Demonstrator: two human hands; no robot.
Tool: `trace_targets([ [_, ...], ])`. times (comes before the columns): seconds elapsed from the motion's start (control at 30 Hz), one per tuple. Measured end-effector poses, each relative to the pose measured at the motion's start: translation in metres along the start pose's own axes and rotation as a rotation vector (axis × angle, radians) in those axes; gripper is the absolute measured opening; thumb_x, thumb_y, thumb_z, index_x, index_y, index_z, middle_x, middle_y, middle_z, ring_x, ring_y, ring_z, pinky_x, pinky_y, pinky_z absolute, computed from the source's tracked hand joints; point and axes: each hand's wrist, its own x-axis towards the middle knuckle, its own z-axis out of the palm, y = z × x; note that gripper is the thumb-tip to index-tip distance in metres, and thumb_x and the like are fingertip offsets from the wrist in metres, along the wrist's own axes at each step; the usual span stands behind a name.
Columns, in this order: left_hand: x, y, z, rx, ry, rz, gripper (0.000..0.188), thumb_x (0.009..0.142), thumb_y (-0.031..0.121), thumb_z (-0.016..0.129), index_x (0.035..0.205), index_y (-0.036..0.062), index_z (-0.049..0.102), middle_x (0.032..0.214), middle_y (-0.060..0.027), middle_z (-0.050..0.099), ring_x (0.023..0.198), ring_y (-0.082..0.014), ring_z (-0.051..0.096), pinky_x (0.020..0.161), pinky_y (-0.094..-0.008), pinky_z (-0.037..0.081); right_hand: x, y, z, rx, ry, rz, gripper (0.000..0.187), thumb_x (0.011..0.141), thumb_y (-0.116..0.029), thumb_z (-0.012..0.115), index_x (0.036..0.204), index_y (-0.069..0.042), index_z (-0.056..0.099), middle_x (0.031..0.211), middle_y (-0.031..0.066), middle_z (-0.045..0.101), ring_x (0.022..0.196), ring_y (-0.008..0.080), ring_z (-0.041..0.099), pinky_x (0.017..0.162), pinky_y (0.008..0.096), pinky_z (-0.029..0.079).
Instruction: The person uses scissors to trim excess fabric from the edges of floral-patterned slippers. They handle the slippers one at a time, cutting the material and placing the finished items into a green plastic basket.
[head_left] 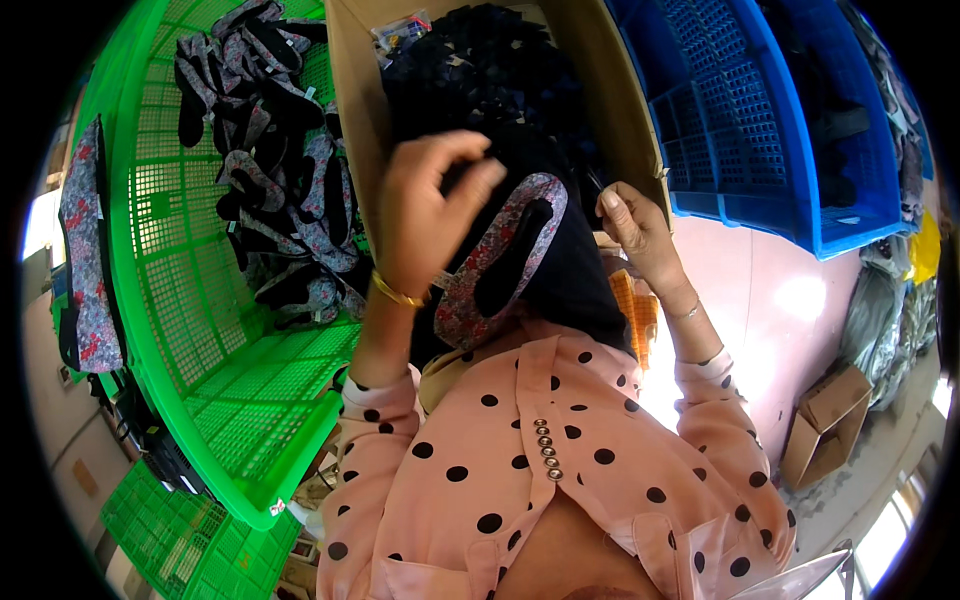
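A floral slipper sock (pixel 480 265) with a black sole patch lies across my dark-clad lap. Above its left side is my left hand (pixel 432 195), fingers curved with a gap between thumb and forefinger and nothing seen between them. My right hand (pixel 638 225) is closed on a slim dark tool (pixel 594 181), whose tip points up and left; its exact kind is too small to make out. This hand is to the right of the slipper sock, apart from it.
Left of me a green plastic crate (pixel 170 300) holds many floral and black slipper socks (pixel 290 190). A cardboard box (pixel 357 90) ahead contains dark fabric scraps (pixel 480 70). Blue crates (pixel 740 130) stand at the right, and a small open carton (pixel 828 425) rests on the floor.
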Motion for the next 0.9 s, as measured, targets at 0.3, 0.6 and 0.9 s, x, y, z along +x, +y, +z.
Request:
trace_targets([
  [0.3,-0.031,0.005,0.042,0.065,0.067,0.272,0.017,0.07,0.011,0.08,0.081,0.0099,0.066,0.078,-0.0008,0.064,0.08,-0.023,0.058,0.072,-0.0351,0.045,0.008,-0.017,0.017,-0.314,0.056,-0.163,0.038,0.095,-0.038,0.062,0.09,0.0,0.06,0.064,0.0157,0.055,0.054,0.0278,0.053,0.054,0.0344,0.044],
  [0.6,-0.069,0.0,0.018,0.037,-0.125,0.196,0.015,0.074,0.005,0.076,0.078,0.0078,0.062,0.079,-0.0039,0.064,0.083,-0.026,0.059,0.075,-0.0371,0.046,0.031,-0.005,0.037,-0.494,-0.06,-0.137,0.037,0.096,-0.04,0.061,0.099,-0.002,0.059,0.069,0.012,0.058,0.059,0.0179,0.055,0.056,0.0289,0.043],
  [0.9,-0.089,0.043,0.013,0.275,-0.042,0.147,0.026,0.076,0.011,0.076,0.099,0.0048,0.066,0.092,-0.0063,0.065,0.087,-0.0275,0.058,0.077,-0.0373,0.046,0.037,0.022,0.045,-0.236,0.068,-0.237,0.041,0.097,-0.041,0.057,0.101,-0.001,0.059,0.069,0.0187,0.061,0.062,0.0343,0.063,0.059,0.0367,0.048],
])
